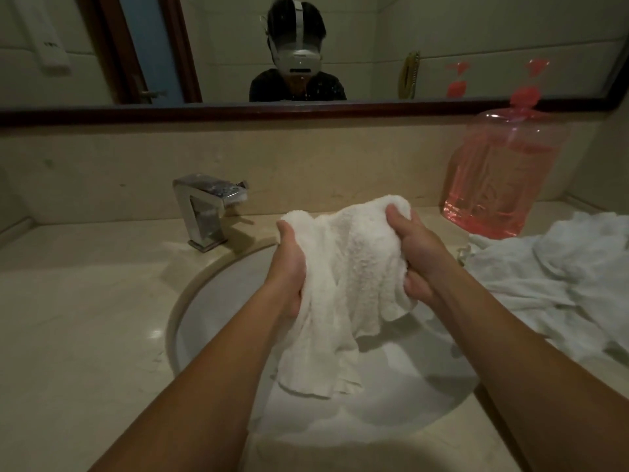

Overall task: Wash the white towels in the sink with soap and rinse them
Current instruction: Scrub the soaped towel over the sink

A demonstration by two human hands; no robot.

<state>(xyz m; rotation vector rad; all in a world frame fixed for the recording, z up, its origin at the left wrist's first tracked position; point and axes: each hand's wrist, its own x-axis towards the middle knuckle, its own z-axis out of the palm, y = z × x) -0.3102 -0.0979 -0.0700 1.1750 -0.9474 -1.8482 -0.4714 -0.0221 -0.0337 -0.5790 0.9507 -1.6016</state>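
White towel [350, 267] hangs bunched over the sink [211, 301]; left hand [289, 267] and right hand [417, 257] curl their fingers round its upper folds; soft, probably wet-heavy, best gripped by thick bunches.

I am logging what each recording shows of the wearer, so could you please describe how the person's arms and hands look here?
Both forearms are bare up to the frame's lower edge: no sleeves or gloves show. The left hand and right hand carry no visible rings, watch or bracelet. The mirror reflection shows a dark top at the shoulders.
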